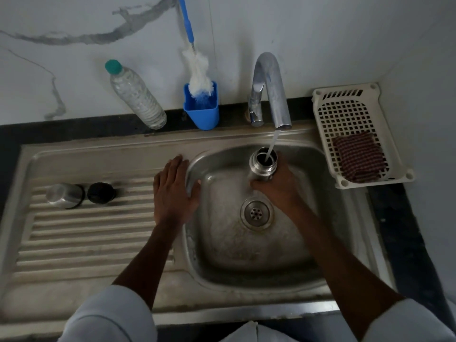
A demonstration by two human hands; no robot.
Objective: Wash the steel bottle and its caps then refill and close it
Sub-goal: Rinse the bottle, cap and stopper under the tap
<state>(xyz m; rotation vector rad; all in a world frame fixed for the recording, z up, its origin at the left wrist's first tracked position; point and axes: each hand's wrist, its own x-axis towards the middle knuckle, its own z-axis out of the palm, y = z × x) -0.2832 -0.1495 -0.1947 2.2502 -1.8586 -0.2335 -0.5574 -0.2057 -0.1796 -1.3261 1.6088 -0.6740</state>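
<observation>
Right hand (pixel 280 183) grip curled round steel bottle (pixel 262 166), upright in sink (pixel 318 218) under running tap (pixel 271 92). Left hand (pixel 172 191) grip spread flat on sink rim. Steel cap (pixel 65 195) and black cap (pixel 101 193) on left drainboard.

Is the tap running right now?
Yes, on. A stream of water falls from the tap into the open mouth of the steel bottle, which the right hand holds upright.

Your ribbed steel drainboard (pixel 86 233) carries a steel outer cap (pixel 64 195) touching a black inner cap (pixel 101 193). Your black stone counter (pixel 74 130) holds a clear plastic bottle (pixel 138 95), blue plastic holder (pixel 201 110), and cream perforated tray (pixel 355 114).
</observation>
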